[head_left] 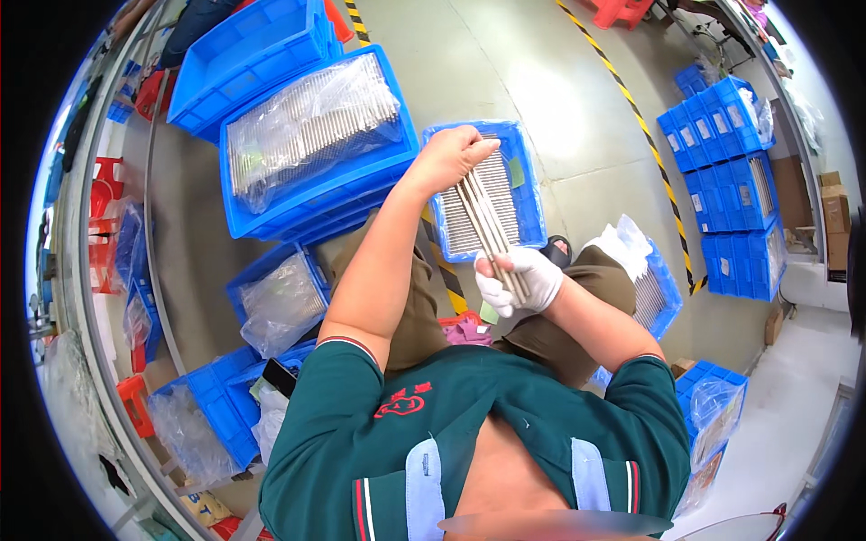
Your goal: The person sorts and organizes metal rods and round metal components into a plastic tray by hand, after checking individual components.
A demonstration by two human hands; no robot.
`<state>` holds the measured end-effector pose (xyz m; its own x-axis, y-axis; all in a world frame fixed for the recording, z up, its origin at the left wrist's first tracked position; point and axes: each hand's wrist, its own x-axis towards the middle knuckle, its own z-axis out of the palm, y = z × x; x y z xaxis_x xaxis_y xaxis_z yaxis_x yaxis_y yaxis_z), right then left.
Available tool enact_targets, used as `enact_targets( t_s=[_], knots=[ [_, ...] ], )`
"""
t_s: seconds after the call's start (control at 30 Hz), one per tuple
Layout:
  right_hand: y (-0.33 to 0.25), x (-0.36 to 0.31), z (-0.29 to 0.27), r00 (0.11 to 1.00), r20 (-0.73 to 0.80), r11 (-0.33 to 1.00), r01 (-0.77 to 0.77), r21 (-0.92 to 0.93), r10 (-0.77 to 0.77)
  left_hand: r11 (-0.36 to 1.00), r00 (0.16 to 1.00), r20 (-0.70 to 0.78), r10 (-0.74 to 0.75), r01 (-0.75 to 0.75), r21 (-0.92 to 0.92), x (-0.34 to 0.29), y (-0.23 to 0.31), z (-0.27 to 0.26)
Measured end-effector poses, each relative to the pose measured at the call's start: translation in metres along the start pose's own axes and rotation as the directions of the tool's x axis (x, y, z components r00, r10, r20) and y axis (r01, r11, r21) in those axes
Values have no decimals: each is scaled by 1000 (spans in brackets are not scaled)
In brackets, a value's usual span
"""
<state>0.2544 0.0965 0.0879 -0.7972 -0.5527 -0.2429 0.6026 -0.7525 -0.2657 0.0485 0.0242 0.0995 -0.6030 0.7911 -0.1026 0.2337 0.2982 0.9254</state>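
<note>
Several slim metal rods (484,213) form a slanted bundle between my two hands. My left hand (448,160), bare, is closed round their far ends. Around the near ends wrap the fingers of my right hand (532,281), which wears a white glove with bare fingertips showing. Beneath the bundle stands a blue crate (536,203), where many similar rods lie side by side in rows. A green slip (515,172) shows at that crate's right side.
At the left, a stack of blue crates (397,149) holds plastic-covered rods. A smaller blue crate (320,270) stands nearer me, and another blue crate (667,298) by my right knee. Stacked blue crates (732,212) line the right side, beyond striped floor tape (663,167).
</note>
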Motion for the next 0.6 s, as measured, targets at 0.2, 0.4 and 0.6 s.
enact_targets(
  t_s=[0.2,0.4,0.6],
  knots=[
    [-18,-2,-10,972,-229,976,-94,-197,47,898,887,-433,-159,-53,-437,1,-3,-31],
    [-45,-8,-5,815,-472,799,-19,-601,-336,311,936,-94,-339,17,-950,-11,-29,-44],
    [-47,-7,-10,602,-576,776,121,-619,-553,548,976,168,-140,218,-807,-31,-8,-33]
  ],
)
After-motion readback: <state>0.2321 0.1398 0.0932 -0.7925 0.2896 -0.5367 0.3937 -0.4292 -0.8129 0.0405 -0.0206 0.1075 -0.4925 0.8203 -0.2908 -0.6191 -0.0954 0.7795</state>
